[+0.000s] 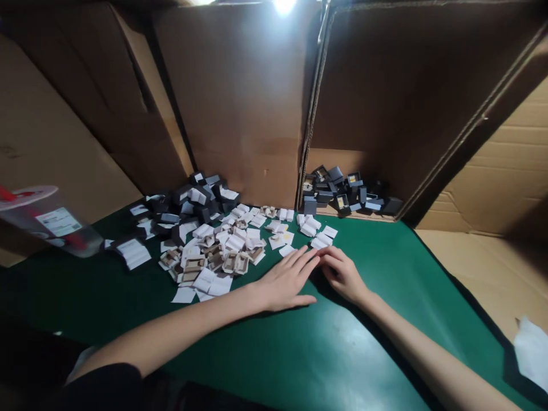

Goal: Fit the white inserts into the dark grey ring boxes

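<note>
My left hand (280, 284) lies flat on the green table with its fingers stretched out and the thumb apart, nothing visible in it. Close against its fingertips, my right hand (343, 276) has its fingers curled in; whether they hold anything is hidden. Just beyond both hands lie folded white paper pieces (322, 240). Left of them spreads a heap of white papers and small cardboard inserts (234, 262). Behind that heap sits a pile of small dark boxes (194, 201), some with white paper on them.
More small dark boxes (336, 191), some open, lie in a cardboard compartment at the back. A clear plastic cup (64, 225) with a label leans at the left. Cardboard walls (240, 108) enclose the green tabletop (342, 359). White material (531, 348) shows at the right edge.
</note>
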`<state>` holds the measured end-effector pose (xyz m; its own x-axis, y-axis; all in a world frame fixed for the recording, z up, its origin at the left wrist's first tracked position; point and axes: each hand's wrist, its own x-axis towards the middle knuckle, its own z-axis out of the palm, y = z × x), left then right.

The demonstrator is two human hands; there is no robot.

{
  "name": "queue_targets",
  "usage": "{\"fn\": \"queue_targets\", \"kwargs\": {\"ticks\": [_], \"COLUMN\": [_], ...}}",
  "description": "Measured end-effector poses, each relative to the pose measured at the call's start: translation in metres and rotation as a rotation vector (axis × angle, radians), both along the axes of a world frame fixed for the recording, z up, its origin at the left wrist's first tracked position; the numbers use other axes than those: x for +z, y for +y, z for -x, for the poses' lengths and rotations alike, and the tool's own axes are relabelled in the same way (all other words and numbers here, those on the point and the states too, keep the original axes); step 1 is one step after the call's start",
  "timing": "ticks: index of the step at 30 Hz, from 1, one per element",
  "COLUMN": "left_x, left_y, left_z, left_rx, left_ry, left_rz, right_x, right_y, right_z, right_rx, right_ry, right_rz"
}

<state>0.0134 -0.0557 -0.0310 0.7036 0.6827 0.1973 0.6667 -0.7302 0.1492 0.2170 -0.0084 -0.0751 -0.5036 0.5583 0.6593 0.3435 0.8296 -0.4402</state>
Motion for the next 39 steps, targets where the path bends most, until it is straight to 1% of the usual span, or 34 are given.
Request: {"fn": "queue_targets", "kwargs": {"ticks": [3, 4, 6, 8, 10, 12, 15, 17, 20, 24, 26, 28, 30, 33, 35, 37, 39], "left_x": [-0.019, -0.023, -0.029, -0.032, -0.033, -0.033, -0.032, -0.031, -0.029, -0.028, -0.029, -0.030, -0.031, -0.032, -0.031, -0.031, -0.031], "left_y": [0.023, 0.031, 0.044, 0.049, 0.048, 0.046, 0.043, 0.043, 0.045, 0.048, 0.051, 0.053, 0.056, 0.058, 0.059, 0.059, 0.058], "left_z": [-0.022, -0.026, -0.030, -0.031, -0.031, -0.032, -0.033, -0.034, -0.032, -0.028, -0.025, -0.024, -0.023, -0.023, -0.022, -0.022, -0.021], "left_rx": [0.000, 0.028, 0.095, 0.122, 0.093, 0.065, 0.034, 0.018, -0.005, 0.000, 0.015, 0.028, 0.052, 0.121, 0.169, 0.198, 0.192], "left_ry": [-0.045, -0.059, -0.077, -0.087, -0.094, -0.103, -0.116, -0.138, -0.176, -0.224, -0.268, -0.322, -0.375, -0.426, -0.449, -0.474, -0.495], "left_rz": [-0.010, -0.005, 0.007, -0.001, -0.042, -0.091, -0.137, -0.147, -0.135, -0.069, -0.027, 0.009, 0.029, 0.048, 0.062, 0.075, 0.083], "right_x": [0.000, 0.000, -0.001, -0.004, -0.005, -0.006, -0.006, -0.006, -0.009, -0.014, -0.016, -0.017, -0.016, -0.014, -0.012, -0.011, -0.010], "right_y": [0.024, 0.032, 0.047, 0.062, 0.077, 0.093, 0.115, 0.126, 0.132, 0.122, 0.109, 0.091, 0.068, 0.035, 0.021, 0.014, 0.014], "right_z": [-0.027, -0.037, -0.056, -0.069, -0.075, -0.076, -0.072, -0.071, -0.075, -0.079, -0.077, -0.071, -0.065, -0.057, -0.054, -0.052, -0.052], "right_rx": [-0.131, -0.192, -0.328, -0.462, -0.566, -0.618, -0.694, -0.740, -0.733, -0.725, -0.722, -0.692, -0.628, -0.509, -0.443, -0.424, -0.436], "right_ry": [0.038, 0.056, 0.049, -0.007, -0.071, -0.165, -0.311, -0.375, -0.394, -0.358, -0.356, -0.362, -0.366, -0.337, -0.322, -0.322, -0.329], "right_rz": [0.004, 0.000, -0.056, -0.148, -0.225, -0.273, -0.293, -0.271, -0.219, -0.183, -0.182, -0.180, -0.166, -0.120, -0.117, -0.142, -0.165]}}
